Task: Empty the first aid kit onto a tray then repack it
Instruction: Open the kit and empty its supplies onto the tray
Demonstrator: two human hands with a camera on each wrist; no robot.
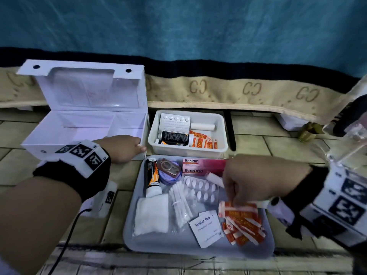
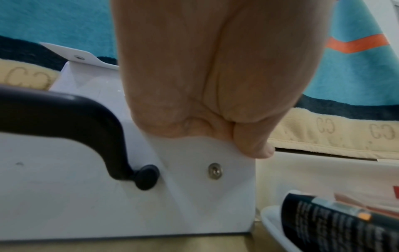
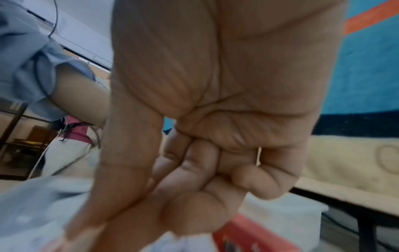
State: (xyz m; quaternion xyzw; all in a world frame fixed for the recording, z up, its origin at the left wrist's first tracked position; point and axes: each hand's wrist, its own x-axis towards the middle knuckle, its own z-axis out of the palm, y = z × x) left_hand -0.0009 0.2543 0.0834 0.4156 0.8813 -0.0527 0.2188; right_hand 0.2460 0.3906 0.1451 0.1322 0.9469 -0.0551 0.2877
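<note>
The white first aid kit box (image 1: 59, 132) stands open at the left with its lid up and nothing showing inside. My left hand (image 1: 123, 147) grips its front right corner (image 2: 194, 204), thumb outside. On the grey tray (image 1: 178, 249) lie a pile of orange-and-white plaster packets (image 1: 244, 219), an alcohol pad (image 1: 206, 227), gauze (image 1: 152, 215), cotton buds (image 1: 180, 203), a blister pack (image 1: 200, 189), a Bacidin box (image 1: 200, 165), a tube (image 1: 152, 179) and a blue tin (image 1: 169, 173). My right hand (image 1: 258, 179) reaches down and pinches the top plaster packets with curled fingers (image 3: 205, 179).
A white bin (image 1: 188, 152) behind the tray holds another blister pack, a white roll, a black bottle and more plasters. A beige patterned blanket edge (image 1: 248, 90) hangs over a low frame at the back. The floor is tiled. A black carry handle (image 2: 64, 119) sits on the box's front.
</note>
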